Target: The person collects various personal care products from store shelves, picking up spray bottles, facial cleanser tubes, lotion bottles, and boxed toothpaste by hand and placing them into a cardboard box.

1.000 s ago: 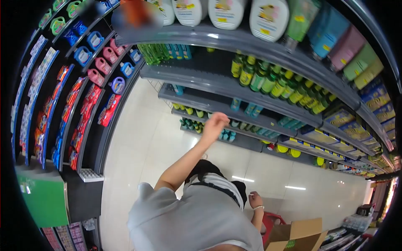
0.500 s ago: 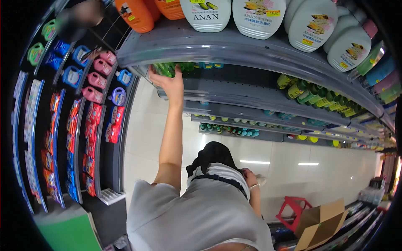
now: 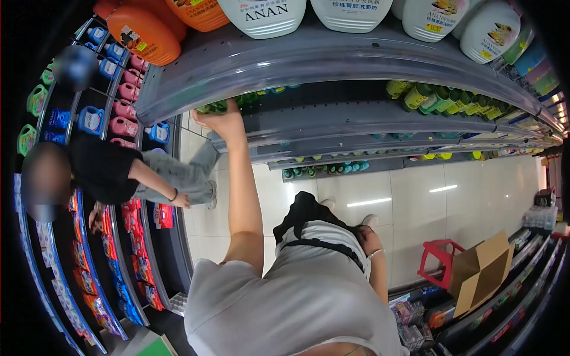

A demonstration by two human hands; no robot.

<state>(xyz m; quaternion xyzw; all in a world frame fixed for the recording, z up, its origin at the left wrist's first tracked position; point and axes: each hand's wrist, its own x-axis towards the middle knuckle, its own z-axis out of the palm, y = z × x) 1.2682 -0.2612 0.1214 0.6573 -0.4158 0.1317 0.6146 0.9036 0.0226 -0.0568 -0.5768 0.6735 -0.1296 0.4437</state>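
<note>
My left hand (image 3: 221,123) reaches up under the edge of the upper shelf (image 3: 261,74). Its fingers are curled round a green bottle (image 3: 212,108) at the left end of the shelf below. More green bottles (image 3: 248,99) stand just right of it; the shelf lip hides their upper parts. My right hand (image 3: 370,238) hangs low at my hip, against the black cloth (image 3: 301,207) at my waist, and its fingers are mostly hidden.
White ANAN bottles (image 3: 264,15) and orange bottles (image 3: 142,35) line the top shelf. Yellow-green bottles (image 3: 442,101) stand further right. Another person (image 3: 107,169) is at the left by the detergent shelves. A red stool (image 3: 436,261) and an open cardboard box (image 3: 481,273) sit at lower right.
My view has shifted, and the shelf now appears higher and larger at the left. The other person has come into fuller view at the left. My left hand stays at the green bottles.
</note>
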